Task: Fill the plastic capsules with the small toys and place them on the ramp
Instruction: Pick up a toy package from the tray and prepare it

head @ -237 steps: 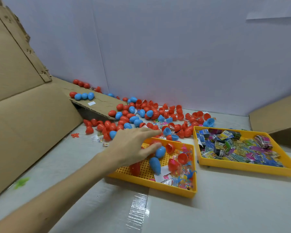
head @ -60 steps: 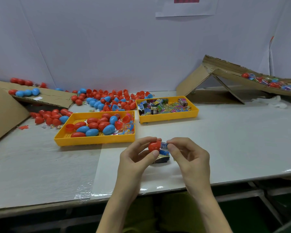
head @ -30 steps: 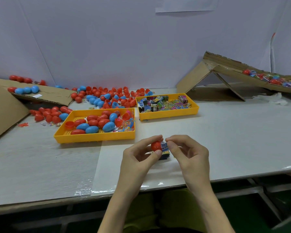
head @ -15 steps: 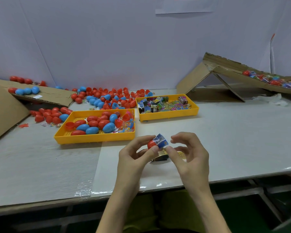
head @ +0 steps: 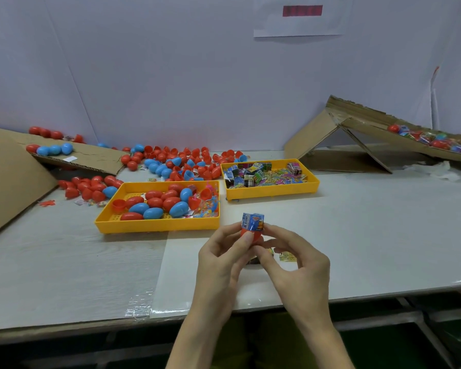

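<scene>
In the last half second the blue wrapped toy (head: 252, 221) has turned from a tilt to stand squarely in the mouth of the red capsule half (head: 253, 235), held at lower centre of the frame above the table (head: 370, 235). The left hand (head: 221, 257) pinches the capsule half, and the right hand (head: 296, 265) grips its other side, fingertips against the toy. Filling looks under way and closing has not begun. Fingers hide how deep the toy sits. A yellow wrapper (head: 288, 257) below the hands is partly covered, and the cardboard ramp (head: 370, 123) is cut off at the right edge.

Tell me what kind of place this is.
Likely a hand-assembly packing bench: a yellow capsule tray, a yellow toy tray, a loose heap of red and blue capsules by the wall, and a cardboard ramp carrying capsules and packets.
</scene>
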